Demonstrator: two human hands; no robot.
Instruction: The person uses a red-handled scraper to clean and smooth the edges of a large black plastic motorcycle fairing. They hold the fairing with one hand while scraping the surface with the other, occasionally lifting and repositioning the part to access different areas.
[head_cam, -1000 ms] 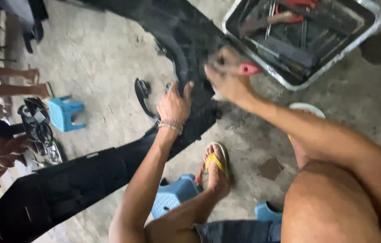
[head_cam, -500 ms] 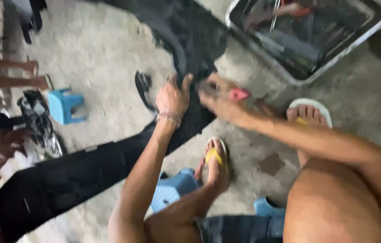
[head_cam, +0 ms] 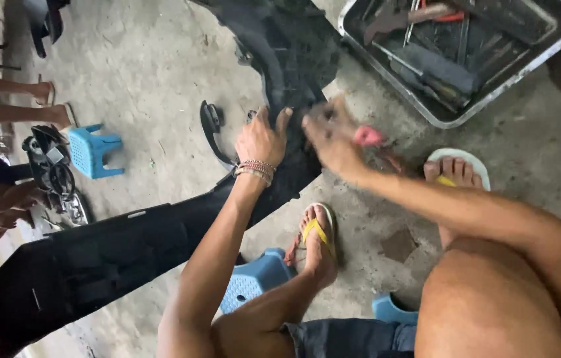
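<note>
While the person is sitting low over the concrete floor (head_cam: 161, 73), the left hand (head_cam: 262, 138) is pressing down on a long black plastic panel (head_cam: 128, 252), its fingers spread flat and gripping the panel's edge. The right hand (head_cam: 333, 139) is blurred; it is closing around a tool with a pink handle (head_cam: 367, 136), just beside the panel and close to the left hand. That panel is lying across the floor, running from the lower left up towards the top middle. A metal tray (head_cam: 439, 116) of tools is sitting at the upper right, near the right hand. Both feet are wearing sandals (head_cam: 320, 232). A small blue stool (head_cam: 95, 151) is standing well apart on the left, near another person's legs (head_cam: 8, 99).
</note>
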